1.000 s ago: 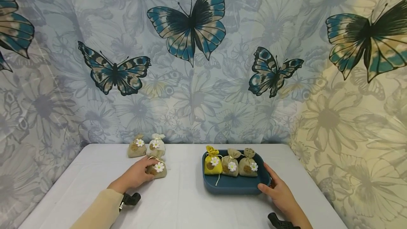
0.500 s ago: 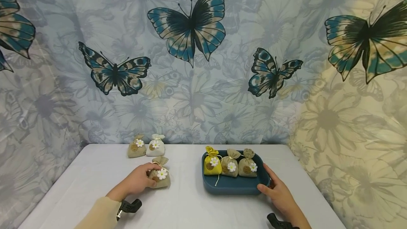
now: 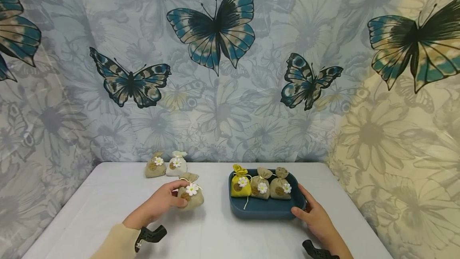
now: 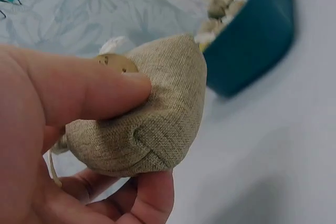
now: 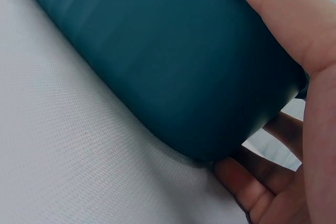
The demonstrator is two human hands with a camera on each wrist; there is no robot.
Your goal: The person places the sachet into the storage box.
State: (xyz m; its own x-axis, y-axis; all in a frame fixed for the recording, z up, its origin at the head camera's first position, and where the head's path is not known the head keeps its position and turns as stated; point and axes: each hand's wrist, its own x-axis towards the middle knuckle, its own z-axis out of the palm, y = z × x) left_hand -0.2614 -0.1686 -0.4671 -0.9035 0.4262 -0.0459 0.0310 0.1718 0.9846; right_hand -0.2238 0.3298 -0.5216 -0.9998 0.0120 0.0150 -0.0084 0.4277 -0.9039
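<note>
My left hand [image 3: 158, 204] pinches a small beige cloth sachet [image 3: 194, 201], thumb on its front and fingers behind. The sachet carries a white fabric daisy, a round brown tag and a tied cord, and a shadow lies on the table under it. In the left wrist view, the sachet's woven base [image 4: 173, 98] faces the camera. My right hand [image 3: 316, 216] grips the right end of a dark blue tray [image 3: 264, 212], thumb at its front corner and fingers around the side. Inside it stand a yellow sachet [image 3: 240, 188] and two beige sachets [image 3: 259, 192] in a row along the back.
A beige sachet [image 3: 153, 170] and a white sachet [image 3: 175, 170] stand side by side at the table's back left. The table has a white cloth [image 3: 215, 231]. Behind it hangs a butterfly-print backdrop [image 3: 215, 123].
My left hand has brought the beige sachet forward and right, from in front of the white one, and lifted it off the table. My right hand and the tray stay in place.
</note>
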